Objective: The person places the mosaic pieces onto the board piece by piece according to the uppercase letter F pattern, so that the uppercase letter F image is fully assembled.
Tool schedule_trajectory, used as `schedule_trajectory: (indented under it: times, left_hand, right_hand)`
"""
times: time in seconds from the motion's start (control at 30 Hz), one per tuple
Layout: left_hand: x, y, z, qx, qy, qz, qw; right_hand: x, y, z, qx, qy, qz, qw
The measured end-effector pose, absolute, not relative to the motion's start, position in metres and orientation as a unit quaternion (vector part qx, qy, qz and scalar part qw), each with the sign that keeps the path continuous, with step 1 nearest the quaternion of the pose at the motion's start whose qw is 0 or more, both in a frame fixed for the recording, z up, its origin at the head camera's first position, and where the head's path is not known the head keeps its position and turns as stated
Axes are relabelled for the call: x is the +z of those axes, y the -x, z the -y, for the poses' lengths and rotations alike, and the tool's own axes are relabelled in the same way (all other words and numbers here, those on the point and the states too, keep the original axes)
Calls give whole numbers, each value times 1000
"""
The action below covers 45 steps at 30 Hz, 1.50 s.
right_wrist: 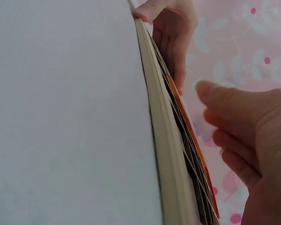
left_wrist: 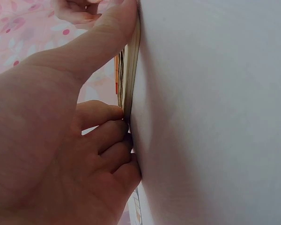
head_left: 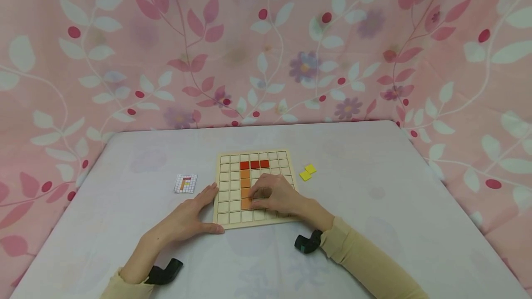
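A square wooden grid board (head_left: 223,206) lies on the table with red tiles (head_left: 255,164) in a short row and a column of orange tiles (head_left: 245,182) below the row's left end. My left hand (head_left: 183,219) rests at the board's left side, thumb on the near left corner, fingertips against the left edge. Over the board, my right hand (head_left: 277,194) is loosely curled, thumb and index tips beside the lowest orange tile. The right wrist view shows those fingertips apart from the board's surface, with nothing visible between them. My right hand hides several grid squares.
Left of the board lies a small pattern card (head_left: 185,183) with a coloured grid. Two yellow tiles (head_left: 308,172) lie beside the board's right edge, corners close together. A pink floral cloth (head_left: 266,50) hangs behind the white-covered table (head_left: 374,225).
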State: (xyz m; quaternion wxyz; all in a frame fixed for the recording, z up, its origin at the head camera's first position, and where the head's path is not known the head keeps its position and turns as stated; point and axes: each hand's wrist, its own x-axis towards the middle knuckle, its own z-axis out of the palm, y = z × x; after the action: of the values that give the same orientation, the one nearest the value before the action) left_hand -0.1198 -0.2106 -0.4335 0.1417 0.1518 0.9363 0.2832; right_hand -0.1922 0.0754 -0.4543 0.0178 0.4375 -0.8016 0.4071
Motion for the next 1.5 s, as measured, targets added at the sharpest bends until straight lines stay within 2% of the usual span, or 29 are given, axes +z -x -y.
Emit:
schedule_trajectory:
  times: [0.17, 0.37, 0.6, 0.8, 1.23, 1.5]
  left_hand:
    - [-432, 119, 210, 285, -150, -936, 144]
    - [-431, 119, 210, 285, -154, -935, 142]
    - [-433, 120, 210, 281, -154, -937, 141]
    - [-434, 120, 210, 278, -153, -938, 141]
    - [-435, 120, 210, 282, -151, -937, 139]
    - [-435, 120, 211, 283, -150, -937, 141]
  right_hand:
    - [-445, 201, -91, 425, -407, 808, 39]
    - [-438, 211, -128, 452, -351, 819, 38]
    - [-439, 218, -175, 431, -289, 852, 61]
    - [-442, 220, -204, 430, -241, 869, 56]
    - [-454, 228, -221, 412, -221, 884, 23]
    - [-460, 227, -218, 386, -245, 889, 40]
